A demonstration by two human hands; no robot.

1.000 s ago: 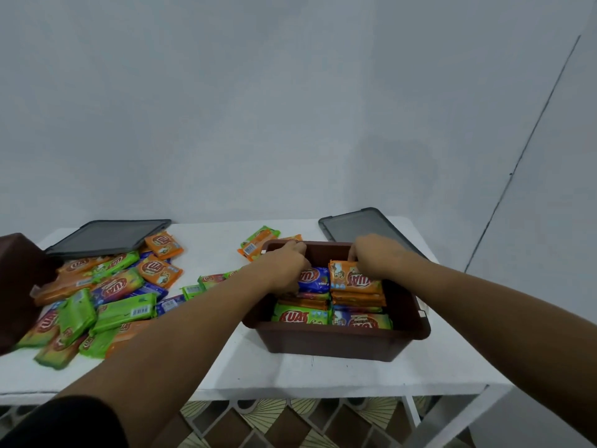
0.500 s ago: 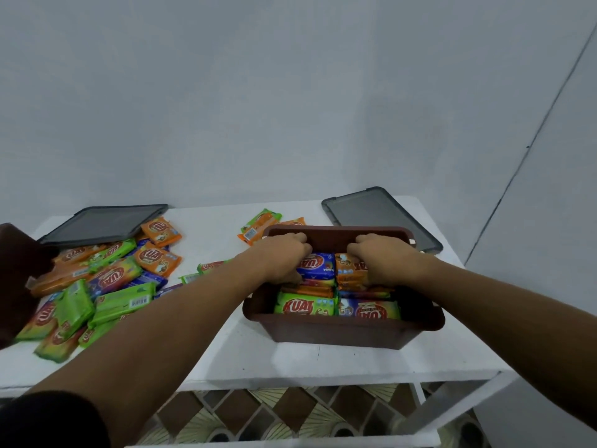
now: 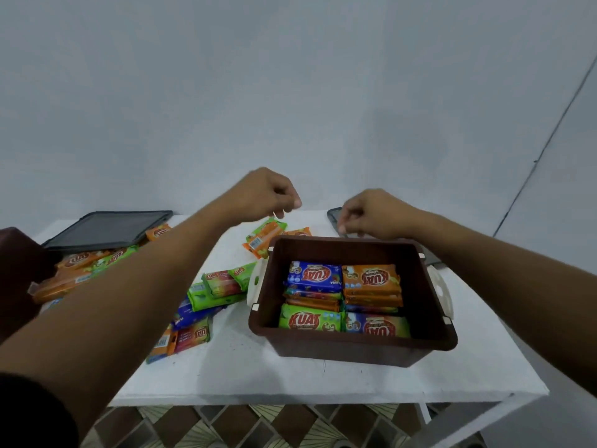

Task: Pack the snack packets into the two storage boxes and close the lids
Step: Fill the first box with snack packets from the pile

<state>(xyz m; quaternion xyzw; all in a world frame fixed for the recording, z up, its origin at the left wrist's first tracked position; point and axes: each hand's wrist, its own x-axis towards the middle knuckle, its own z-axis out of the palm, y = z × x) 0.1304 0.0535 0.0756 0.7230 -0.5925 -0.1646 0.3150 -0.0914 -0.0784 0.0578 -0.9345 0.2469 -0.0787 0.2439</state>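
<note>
A brown storage box (image 3: 433,318) stands open on the white table (image 3: 258,376), with blue, orange and green snack packets (image 3: 342,295) stacked inside. More loose packets (image 3: 213,286) lie to its left, partly hidden by my left forearm. My left hand (image 3: 265,194) hovers above the table behind the box, fingers loosely curled, holding nothing. My right hand (image 3: 371,215) hangs over the box's far rim, fingers also loosely curled and empty. A dark lid (image 3: 106,229) lies at the back left. A second dark lid (image 3: 334,218) shows behind my right hand, mostly hidden.
The second brown box (image 3: 19,273) shows at the left frame edge. Two packets (image 3: 265,237) lie just behind the open box. The table's front edge runs near me, with patterned floor tiles (image 3: 200,428) below. A plain wall stands behind the table.
Both hands have lifted out of the box, where they pressed on the packets, and now hover behind and above it. The camera view has tilted down.
</note>
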